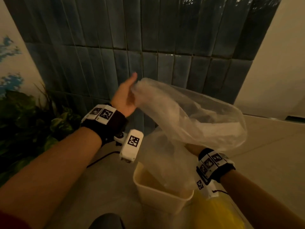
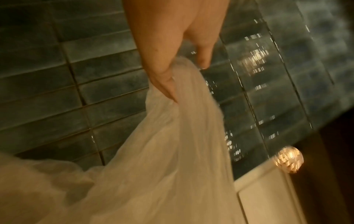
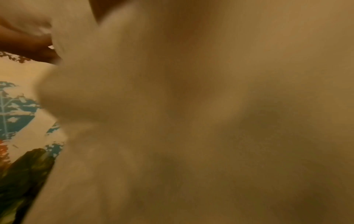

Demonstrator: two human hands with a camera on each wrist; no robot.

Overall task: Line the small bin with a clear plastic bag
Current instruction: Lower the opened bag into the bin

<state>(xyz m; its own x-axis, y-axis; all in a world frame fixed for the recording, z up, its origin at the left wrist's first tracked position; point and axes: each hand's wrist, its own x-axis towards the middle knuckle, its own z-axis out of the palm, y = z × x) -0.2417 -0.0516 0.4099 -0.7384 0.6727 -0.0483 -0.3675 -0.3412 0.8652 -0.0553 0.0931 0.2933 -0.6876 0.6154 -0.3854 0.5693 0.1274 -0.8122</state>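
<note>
A clear plastic bag billows in the air above a small cream bin that stands on the floor. My left hand is raised in front of the dark tiled wall and grips the bag's upper edge; in the left wrist view its fingers curl into the gathered film of the bag. My right hand is lower, over the bin, mostly hidden under the film, and holds the bag's other edge. The right wrist view is filled by the blurred bag, with fingertips against it at top left.
A leafy plant stands at the left by the wall. A black cable lies on the floor. A yellow object sits beside the bin at the bottom right. A pale raised ledge runs along the right.
</note>
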